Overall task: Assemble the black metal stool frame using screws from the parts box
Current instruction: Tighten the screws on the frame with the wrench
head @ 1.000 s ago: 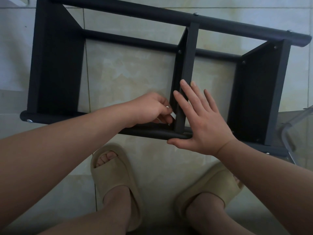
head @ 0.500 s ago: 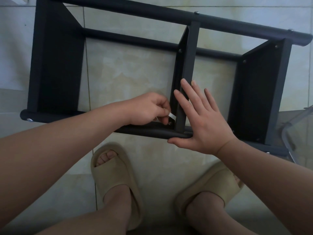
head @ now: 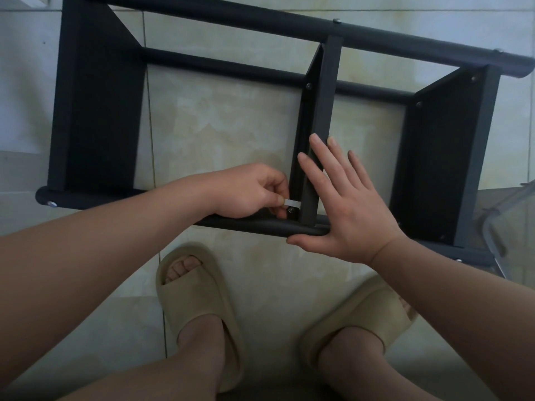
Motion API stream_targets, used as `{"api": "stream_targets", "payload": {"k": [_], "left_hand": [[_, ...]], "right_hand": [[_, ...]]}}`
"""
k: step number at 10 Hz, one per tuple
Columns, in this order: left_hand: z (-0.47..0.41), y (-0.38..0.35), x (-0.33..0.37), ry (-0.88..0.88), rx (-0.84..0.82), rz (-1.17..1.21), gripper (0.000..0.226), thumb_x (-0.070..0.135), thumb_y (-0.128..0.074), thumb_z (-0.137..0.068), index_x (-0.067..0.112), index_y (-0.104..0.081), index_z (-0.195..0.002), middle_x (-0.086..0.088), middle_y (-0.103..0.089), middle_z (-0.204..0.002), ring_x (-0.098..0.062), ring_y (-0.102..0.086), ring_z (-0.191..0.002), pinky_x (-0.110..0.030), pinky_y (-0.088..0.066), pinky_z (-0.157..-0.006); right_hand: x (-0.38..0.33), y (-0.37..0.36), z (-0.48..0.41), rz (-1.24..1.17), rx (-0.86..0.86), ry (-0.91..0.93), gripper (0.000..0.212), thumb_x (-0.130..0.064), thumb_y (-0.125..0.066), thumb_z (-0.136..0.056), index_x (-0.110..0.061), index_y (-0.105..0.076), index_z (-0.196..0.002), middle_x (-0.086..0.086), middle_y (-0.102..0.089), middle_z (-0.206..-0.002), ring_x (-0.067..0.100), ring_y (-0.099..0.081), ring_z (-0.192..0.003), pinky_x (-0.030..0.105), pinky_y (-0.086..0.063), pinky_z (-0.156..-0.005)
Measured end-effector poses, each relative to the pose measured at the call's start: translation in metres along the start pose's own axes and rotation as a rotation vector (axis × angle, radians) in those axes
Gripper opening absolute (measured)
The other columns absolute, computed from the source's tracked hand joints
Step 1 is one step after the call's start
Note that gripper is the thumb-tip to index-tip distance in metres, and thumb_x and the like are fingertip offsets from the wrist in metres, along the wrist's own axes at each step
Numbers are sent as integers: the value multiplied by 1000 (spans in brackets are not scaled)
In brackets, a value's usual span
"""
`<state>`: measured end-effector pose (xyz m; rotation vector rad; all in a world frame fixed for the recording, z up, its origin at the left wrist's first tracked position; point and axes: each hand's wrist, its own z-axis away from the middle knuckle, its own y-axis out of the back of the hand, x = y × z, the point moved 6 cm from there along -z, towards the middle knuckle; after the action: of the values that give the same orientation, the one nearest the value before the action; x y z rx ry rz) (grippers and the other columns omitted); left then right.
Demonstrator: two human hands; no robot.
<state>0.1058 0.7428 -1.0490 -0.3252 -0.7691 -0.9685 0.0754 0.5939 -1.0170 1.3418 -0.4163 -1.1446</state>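
The black metal stool frame lies on the tiled floor, with round rails front and back and flat cross panels between them. My left hand pinches a small silver key-like tool at a screw where the middle cross bar meets the near rail. My right hand lies flat with straight fingers against the right side of that bar, thumb under the rail. The parts box is not in view.
My two feet in beige slippers stand on the floor just in front of the frame. A clear plastic or glass edge shows at the far right. Screw heads dot the far rail and panels.
My left hand's fingers have shifted, and the silver tool now shows more clearly, turned toward the bar. My right hand and the frame have stayed in place.
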Motion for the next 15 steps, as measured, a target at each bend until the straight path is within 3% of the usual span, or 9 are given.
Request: {"api": "stream_targets", "payload": {"k": [2,4,7,8,9,10,11,13,15], "left_hand": [[2,-4,-4,29,-41,-84,18,16,-58,-99,24,-64,-83,20,-65,-61,4,-54,-54,-16,-39,-57],[0,-8,-5,56,-74,-165,14,21,-60,-97,21,-64,-84,18,-58,-55,1,-49,-51,-26,-39,-60],[5,14,7,-25,101,-334,7,24,-67,-93,30,-72,-94,16,-73,-77,9,-63,-75,-7,-42,-65],[3,15,11,-39,123,-338,9,23,-69,-91,32,-70,-90,14,-71,-83,3,-64,-80,-18,-50,-74],[0,9,11,7,137,-126,15,18,-69,-91,31,-68,-84,14,-69,-80,3,-63,-74,-14,-46,-68],[-1,-2,5,118,122,265,13,12,-65,-93,22,-69,-84,8,-74,-77,-4,-70,-79,-19,-52,-75],[-2,-7,2,183,114,450,10,14,-61,-96,17,-66,-87,1,-77,-80,-12,-74,-83,-28,-53,-77],[-3,-5,1,176,213,457,10,17,-63,-97,18,-66,-87,5,-75,-74,-7,-71,-76,-18,-52,-64],[-3,-2,6,123,261,470,14,20,-64,-97,21,-67,-84,7,-74,-76,-8,-71,-79,-28,-54,-81]], "right_hand": [[0,0,0,1,-1,-1,112,-81,-51,-81,-10,-17,-161,10,0,-170,30,5,-157,55,-9,-125],[0,-1,0,1,-2,0,113,-81,-52,-81,-10,-18,-161,10,0,-170,30,4,-157,54,-8,-126],[0,-1,0,-1,-13,-3,112,-82,-50,-81,-10,-17,-161,10,2,-170,29,6,-157,54,-8,-126],[0,0,0,-11,-6,-1,112,-81,-50,-81,-10,-18,-161,10,1,-170,30,5,-157,54,-9,-126],[-1,0,0,-10,-6,2,111,-81,-49,-82,-9,-18,-161,11,0,-170,31,4,-157,55,-10,-125],[0,1,0,-10,-5,2,111,-81,-50,-82,-9,-19,-161,11,-1,-170,31,3,-157,55,-11,-125],[0,0,0,-6,-12,1,111,-81,-50,-82,-10,-17,-161,10,0,-170,30,4,-157,55,-11,-125],[0,-1,0,-11,-8,0,112,-81,-51,-81,-11,-17,-161,9,1,-170,30,5,-157,55,-11,-125],[1,-1,0,-14,11,3,111,-80,-53,-81,-10,-19,-161,11,-1,-170,31,3,-157,56,-12,-125]]}}
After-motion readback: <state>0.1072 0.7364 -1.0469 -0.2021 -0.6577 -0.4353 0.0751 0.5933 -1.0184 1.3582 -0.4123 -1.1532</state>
